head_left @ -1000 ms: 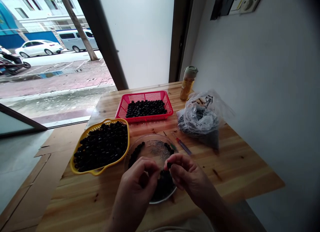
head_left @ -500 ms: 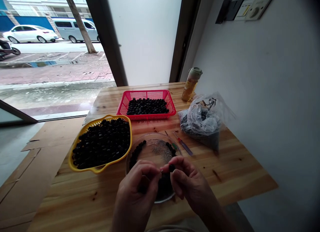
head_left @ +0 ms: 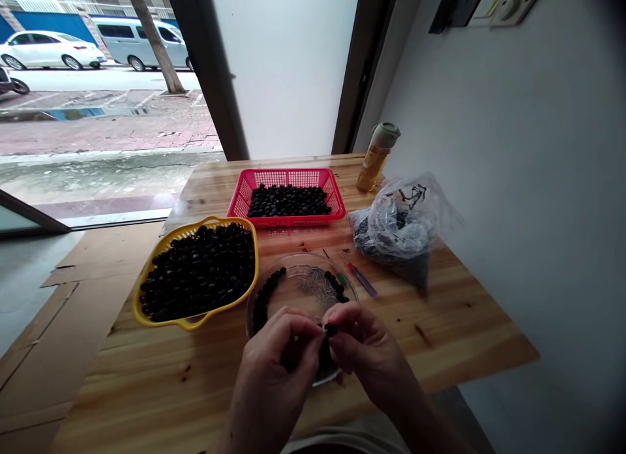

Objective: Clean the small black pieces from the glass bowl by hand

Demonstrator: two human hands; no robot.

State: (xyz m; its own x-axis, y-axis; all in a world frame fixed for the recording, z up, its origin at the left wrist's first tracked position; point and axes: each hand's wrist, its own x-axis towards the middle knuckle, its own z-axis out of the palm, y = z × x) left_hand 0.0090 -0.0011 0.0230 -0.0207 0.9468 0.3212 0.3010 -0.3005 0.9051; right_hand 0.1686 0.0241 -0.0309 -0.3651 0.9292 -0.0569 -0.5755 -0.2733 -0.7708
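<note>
Thumb and forefinger of my right hand [head_left: 364, 349] pinch a small round black piece [head_left: 331, 330] above the near part of a clear round tray [head_left: 293, 261]. My left hand [head_left: 283, 353] is closed in a pinch right beside it, its fingertips meeting at the black piece; what they hold is too small to make out. Inside the tray, black pieces [head_left: 261, 304] curve along the left side and others lie at the right. A pile of thin metal pins [head_left: 315, 286] lies at the tray's far right. Both hands hide the tray's near part.
Left of the tray stands a yellow basket [head_left: 195, 322] of black pieces; behind it, a red basket [head_left: 288, 222] holds more. Two screwdrivers [head_left: 362, 281], a filled plastic bag [head_left: 401, 226] and a bottle [head_left: 376, 160] are at the right, near the wall.
My two hands have come closer together, the black piece shifting slightly left to my left fingertips. The view has tilted down a little, so the scene outside sits higher.
</note>
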